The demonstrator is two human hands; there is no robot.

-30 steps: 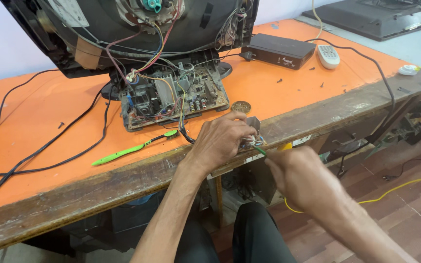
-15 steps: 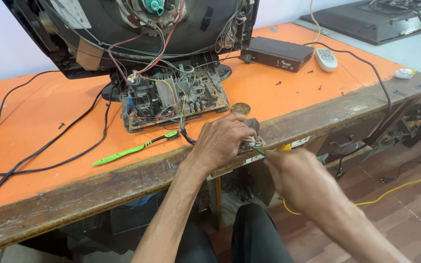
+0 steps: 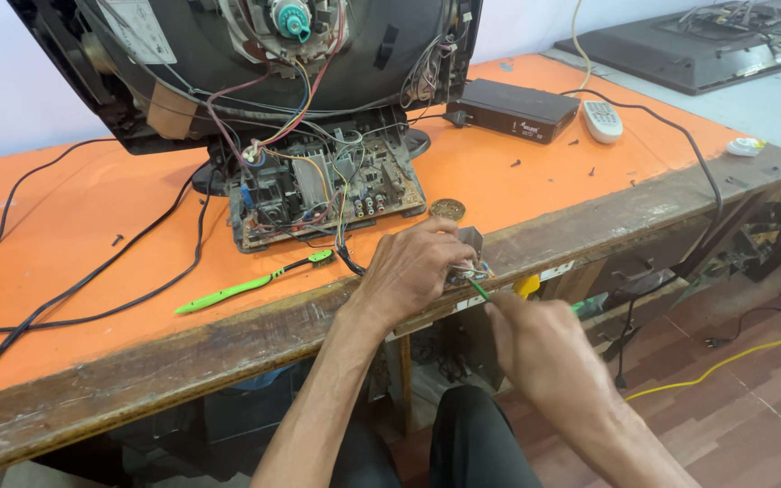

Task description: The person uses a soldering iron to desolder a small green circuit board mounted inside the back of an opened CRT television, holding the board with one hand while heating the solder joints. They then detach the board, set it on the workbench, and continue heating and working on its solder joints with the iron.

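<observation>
My left hand (image 3: 413, 267) grips a small grey component with a bundle of thin wires (image 3: 468, 262) at the front edge of the orange table (image 3: 65, 235). My right hand (image 3: 540, 348), just below the edge, holds a thin green-handled tool (image 3: 478, 288) whose tip touches the wires. Black leads run from the bundle back to a bare circuit board (image 3: 323, 190) lying under an opened tube television (image 3: 246, 63). What lies inside my right palm is hidden.
A green screwdriver-like tool (image 3: 246, 285) lies left of my hands. A round tin (image 3: 447, 209) sits behind them. A black set-top box (image 3: 512, 108) and white remote (image 3: 601, 120) stand at the back right. Black cables trail left; a yellow cable (image 3: 734, 357) crosses the floor.
Both hands stay at the table edge on the wire bundle; my right hand has shifted slightly, and the view has barely moved.
</observation>
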